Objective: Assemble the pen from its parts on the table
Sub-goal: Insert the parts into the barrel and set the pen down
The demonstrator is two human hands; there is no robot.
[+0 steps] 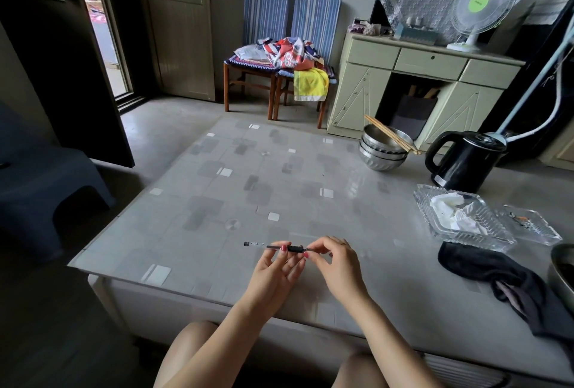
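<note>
A thin pen (273, 246) with a clear barrel and a black grip section is held level just above the table's near edge. Its capped end points left. My left hand (275, 272) pinches the barrel between thumb and forefinger near the grip. My right hand (334, 262) pinches the pen's right end, and my fingers hide the tip there. The two hands are close together, almost touching. No loose pen parts show on the table (217, 189).
Stacked steel bowls with chopsticks (383, 148) and a black kettle (462, 161) stand at the back right. Two glass dishes (459, 216) lie to the right, one with crumpled paper. A dark cloth (497, 272) lies at the near right.
</note>
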